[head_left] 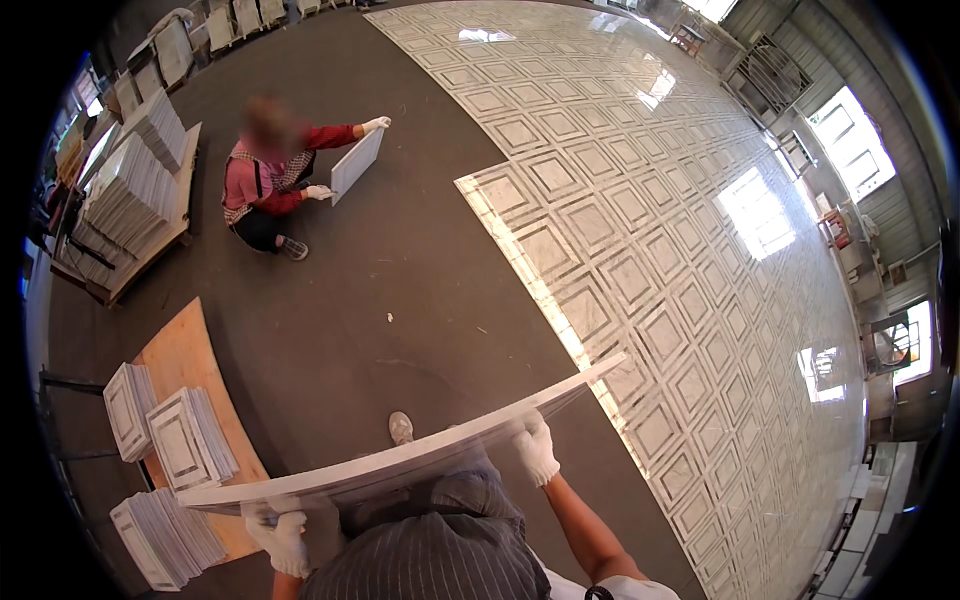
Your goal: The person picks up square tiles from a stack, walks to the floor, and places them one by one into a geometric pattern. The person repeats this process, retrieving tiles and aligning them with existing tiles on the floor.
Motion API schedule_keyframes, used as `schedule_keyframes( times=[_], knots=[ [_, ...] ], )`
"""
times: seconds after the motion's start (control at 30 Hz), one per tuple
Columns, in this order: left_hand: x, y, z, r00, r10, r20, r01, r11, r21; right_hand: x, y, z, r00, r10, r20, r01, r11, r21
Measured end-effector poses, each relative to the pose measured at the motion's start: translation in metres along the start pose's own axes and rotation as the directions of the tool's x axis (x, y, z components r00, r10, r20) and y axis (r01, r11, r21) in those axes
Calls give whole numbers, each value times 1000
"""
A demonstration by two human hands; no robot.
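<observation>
Both my left hand (pixel 280 540) and right hand (pixel 538 453) have fingers clamped on the pale slab (pixel 420 449), held across my front above the dark floor (pixel 400 280); a slipping right grip could, I judge, drop that end, chipping the tiles (pixel 662 290).

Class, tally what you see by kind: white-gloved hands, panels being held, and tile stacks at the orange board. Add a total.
White-gloved hands: 4 (left hand, right hand, co-worker's hands)
Held panels: 2 (long panel, co-worker's panel)
Tile stacks at the orange board: 3
Total: 9
</observation>
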State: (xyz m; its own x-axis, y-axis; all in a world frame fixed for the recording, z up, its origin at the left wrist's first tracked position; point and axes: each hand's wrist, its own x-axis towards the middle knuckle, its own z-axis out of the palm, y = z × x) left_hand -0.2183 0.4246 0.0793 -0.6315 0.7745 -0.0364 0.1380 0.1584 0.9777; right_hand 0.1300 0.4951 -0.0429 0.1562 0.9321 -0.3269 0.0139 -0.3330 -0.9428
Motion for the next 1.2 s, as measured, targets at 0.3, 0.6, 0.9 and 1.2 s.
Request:
schedule_keyframes(
  times=[0.3, 0.6, 0.9, 1.2],
  knots=[
    [-1, -7, 0, 996, 18, 90, -18, 1000, 5, 4, 34, 4, 999, 22, -27, -17, 988, 154],
    [32, -74, -34, 981, 29, 190, -14, 997, -81, -21, 19, 3, 996, 83, 27, -87, 967, 239],
    [38, -106, -47, 978, 120, 170, -105, 990, -94, -47, 6, 13, 998, -39, 53, 26, 973, 231],
    [14, -112, -57, 973, 143, 181, -130, 988, -80, -56, 5, 6, 993, -34, 115, 21, 994, 111]
  ],
)
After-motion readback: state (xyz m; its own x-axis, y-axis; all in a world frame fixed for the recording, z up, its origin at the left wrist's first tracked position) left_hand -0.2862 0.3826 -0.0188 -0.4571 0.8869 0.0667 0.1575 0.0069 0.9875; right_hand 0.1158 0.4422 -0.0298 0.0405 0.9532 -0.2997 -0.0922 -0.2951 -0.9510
